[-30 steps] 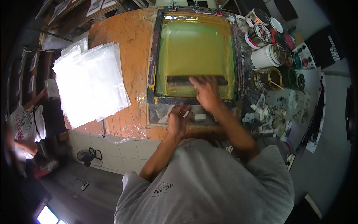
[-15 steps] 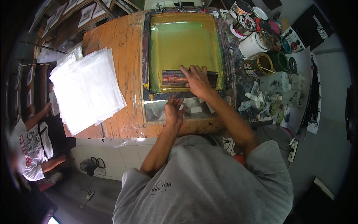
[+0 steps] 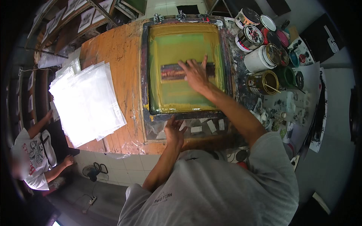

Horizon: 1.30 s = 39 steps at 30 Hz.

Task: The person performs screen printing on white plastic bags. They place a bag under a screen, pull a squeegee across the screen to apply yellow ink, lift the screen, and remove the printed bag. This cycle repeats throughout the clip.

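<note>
A screen-printing frame (image 3: 145,75) with a dark border and a yellow-green mesh lies on the wooden table. My right hand (image 3: 196,75) is closed over a long, dark, ink-stained squeegee (image 3: 169,72), which lies crosswise on the mesh around its middle. My left hand (image 3: 174,133) is palm up at the frame's near edge, fingers loosely bent and apart, fingertips at the border. Whether they bear any of the frame's weight I cannot tell. Wet-looking ink (image 3: 177,109) gathers along the mesh's near side.
Clear plastic sheets (image 3: 88,105) are stacked at the table's left. Ink tins and tubs (image 3: 260,58) crowd the right side, with crumpled rags (image 3: 260,109) nearer me. Clamps (image 3: 181,16) line the frame's far edge. Another person (image 3: 37,154) is at the far left.
My right hand has pushed the squeegee away from me, from the mesh's near end to around its middle. My left hand remains by the near border. The whole view has shifted slightly.
</note>
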Motion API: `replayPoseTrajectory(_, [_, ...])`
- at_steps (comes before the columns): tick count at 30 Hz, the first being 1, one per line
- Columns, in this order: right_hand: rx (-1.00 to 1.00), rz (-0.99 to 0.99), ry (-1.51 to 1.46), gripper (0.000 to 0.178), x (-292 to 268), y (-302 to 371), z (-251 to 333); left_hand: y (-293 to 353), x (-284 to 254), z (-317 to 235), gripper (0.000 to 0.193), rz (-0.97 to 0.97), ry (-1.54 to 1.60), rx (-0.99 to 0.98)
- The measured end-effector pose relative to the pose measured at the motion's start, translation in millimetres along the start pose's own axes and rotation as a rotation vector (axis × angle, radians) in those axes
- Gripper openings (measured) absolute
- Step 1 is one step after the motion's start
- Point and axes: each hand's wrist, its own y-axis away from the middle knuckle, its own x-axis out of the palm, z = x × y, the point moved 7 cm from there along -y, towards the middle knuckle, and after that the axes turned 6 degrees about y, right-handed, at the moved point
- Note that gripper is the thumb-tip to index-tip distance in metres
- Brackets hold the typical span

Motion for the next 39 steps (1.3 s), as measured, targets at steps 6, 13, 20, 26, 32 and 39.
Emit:
replayPoseTrajectory(6, [0.075, 0.069, 0.103, 0.070, 19, -125, -62, -13, -17, 7, 0.048, -0.034, 0.036, -0.023])
replayPoseTrajectory(13, [0.060, -0.034, 0.213, 0.072, 16, -177, -86, 9, -1, -3, 0.028, -0.042, 0.074, 0.025])
replayPoseTrajectory(20, [0.001, 0.397, -0.115, 0.068, -4, -88, -39, 7, -10, -4, 0.021, 0.098, 0.144, 0.056])
replayPoseTrajectory(26, [-0.094, 0.123, -0.106, 0.050, -113, 65, 49, 36, 13, -36, 0.019, 0.272, 0.111, 0.125])
replayPoseTrajectory(32, [-0.029, -0.201, -0.029, 0.054, -217, 79, 84, 99, 84, -101, 0.019, 0.571, 0.067, 0.263])
replayPoseTrajectory(39, [-0.114, -0.516, 0.095, 0.037, -322, -16, 57, 109, 193, -190, 0.025, 0.983, -0.118, 0.776])
